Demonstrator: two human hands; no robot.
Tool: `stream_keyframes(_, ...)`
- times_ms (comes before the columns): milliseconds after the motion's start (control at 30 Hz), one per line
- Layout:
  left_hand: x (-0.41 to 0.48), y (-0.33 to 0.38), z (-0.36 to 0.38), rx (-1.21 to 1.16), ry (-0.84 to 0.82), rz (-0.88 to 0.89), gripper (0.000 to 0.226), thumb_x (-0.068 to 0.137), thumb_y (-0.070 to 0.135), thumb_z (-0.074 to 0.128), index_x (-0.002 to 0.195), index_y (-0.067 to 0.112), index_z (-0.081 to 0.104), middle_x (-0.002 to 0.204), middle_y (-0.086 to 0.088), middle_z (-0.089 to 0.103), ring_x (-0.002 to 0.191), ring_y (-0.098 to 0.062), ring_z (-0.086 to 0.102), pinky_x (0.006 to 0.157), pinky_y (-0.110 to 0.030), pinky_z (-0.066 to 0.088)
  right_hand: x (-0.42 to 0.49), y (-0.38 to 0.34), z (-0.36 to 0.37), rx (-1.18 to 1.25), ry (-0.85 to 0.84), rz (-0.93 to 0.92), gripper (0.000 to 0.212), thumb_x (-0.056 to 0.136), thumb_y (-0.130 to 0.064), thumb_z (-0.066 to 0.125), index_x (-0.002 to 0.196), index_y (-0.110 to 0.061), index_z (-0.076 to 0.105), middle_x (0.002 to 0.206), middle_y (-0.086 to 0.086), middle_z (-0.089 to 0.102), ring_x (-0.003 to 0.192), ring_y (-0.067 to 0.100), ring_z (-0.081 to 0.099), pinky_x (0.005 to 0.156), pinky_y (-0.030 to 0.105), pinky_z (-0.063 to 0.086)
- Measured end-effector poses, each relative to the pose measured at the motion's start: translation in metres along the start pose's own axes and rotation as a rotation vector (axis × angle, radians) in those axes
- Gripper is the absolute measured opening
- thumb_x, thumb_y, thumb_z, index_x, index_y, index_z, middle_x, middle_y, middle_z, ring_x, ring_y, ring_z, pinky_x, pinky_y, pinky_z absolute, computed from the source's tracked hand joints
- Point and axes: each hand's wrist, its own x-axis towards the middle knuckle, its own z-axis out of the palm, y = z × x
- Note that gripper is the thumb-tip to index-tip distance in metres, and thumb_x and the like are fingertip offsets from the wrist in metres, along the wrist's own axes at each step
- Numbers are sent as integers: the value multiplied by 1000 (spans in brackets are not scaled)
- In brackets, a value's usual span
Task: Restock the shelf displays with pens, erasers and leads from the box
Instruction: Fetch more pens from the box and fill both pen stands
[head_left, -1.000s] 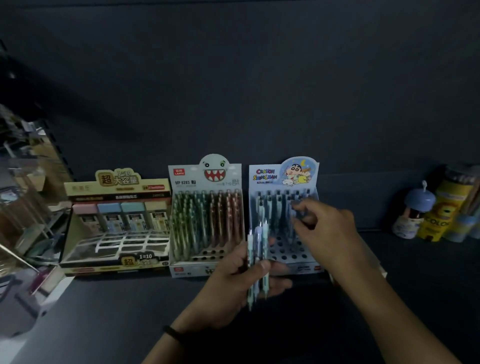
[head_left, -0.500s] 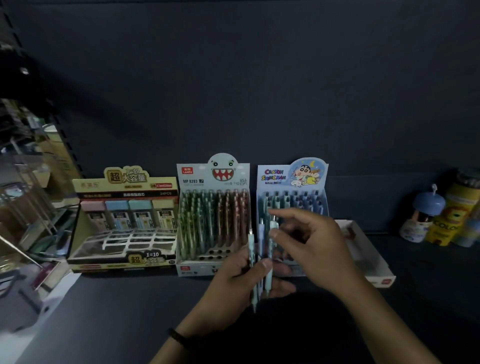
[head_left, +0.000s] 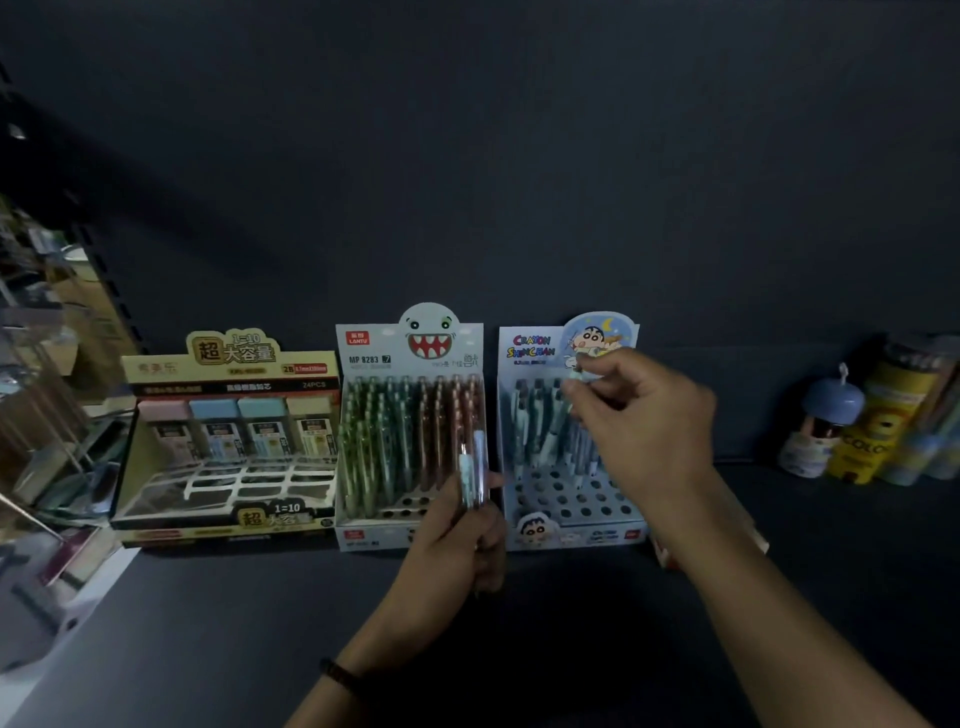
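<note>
A thin dark band circles the wrist just behind the left hand; both forearms are bare.

The left arm is reaching forward, a dark band circling its wrist; the left hand is gripping a few upright pens in curled fingers. The right arm is stretching higher, the right hand pinching one pen between thumb and fingertips.
</note>
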Motion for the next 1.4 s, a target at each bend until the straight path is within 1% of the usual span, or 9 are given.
stream_keyframes(100,1,-1,3,-89,2,-7,30,109,-3,33,125,8,56,75,-7,41,60,-19,25,56,-34,26,-3,2,10,-152,-1,-98,13,89,-19,86,101,-21,82,81,-14,77,74,-8,70,83,2,49)
stream_keyframes(300,0,1,2,-17,-15,87,28,111,3,44,128,10,64,94,-17,61,68,-26,50,64,-40,41,-1,1,25,-286,-37,-187,6,89,-16,84,93,-16,80,77,-5,78,68,14,74,82,35,61)
stream_keyframes(600,-2,5,3,6,-14,103,31,109,-2,49,133,10,65,104,-20,74,84,-30,71,83,-41,60,2,-7,27,-486,-280,-49,11,96,-21,71,90,-19,81,83,-4,78,82,22,70,83,40,60)
stream_keyframes(700,-3,6,5,19,-39,73,25,110,0,48,131,7,60,115,-20,77,92,-36,76,86,-44,61,3,-10,19,-430,-279,-34,15,98,-20,69,91,-19,82,81,-5,78,80,17,72,83,36,60)
stream_keyframes(833,-4,6,10,-5,-72,42,21,112,5,46,130,4,57,115,-23,76,98,-41,76,88,-46,61,-12,-18,3,-164,-199,-17,12,98,-22,73,105,-26,82,83,-18,76,70,1,73,72,15,57)
stream_keyframes(967,-10,10,26,-65,-91,61,22,110,8,49,126,0,62,99,-23,73,88,-38,75,81,-43,61,-20,-15,-14,141,-303,99,29,95,-15,77,116,-35,78,93,-12,76,56,19,71,61,31,61)
stream_keyframes(1133,-9,23,49,-67,-240,82,28,106,15,58,125,-6,61,94,-19,71,69,-29,66,68,-40,56,-16,-12,-37,321,-262,149,22,92,-5,80,109,-19,78,92,2,78,55,25,71,50,23,52)
stream_keyframes(1300,-5,27,51,4,-353,13,32,105,17,53,134,4,59,109,-24,74,86,-36,73,80,-44,61,-14,-8,-49,348,-300,99,38,92,-3,79,121,-27,73,84,7,77,66,25,75,54,27,56)
stream_keyframes(1400,-2,21,45,123,-315,30,34,110,20,51,143,23,55,114,-21,76,88,-39,73,80,-46,60,-11,-4,-52,324,-175,68,36,91,-2,80,119,-25,76,77,5,77,67,26,76,58,32,61)
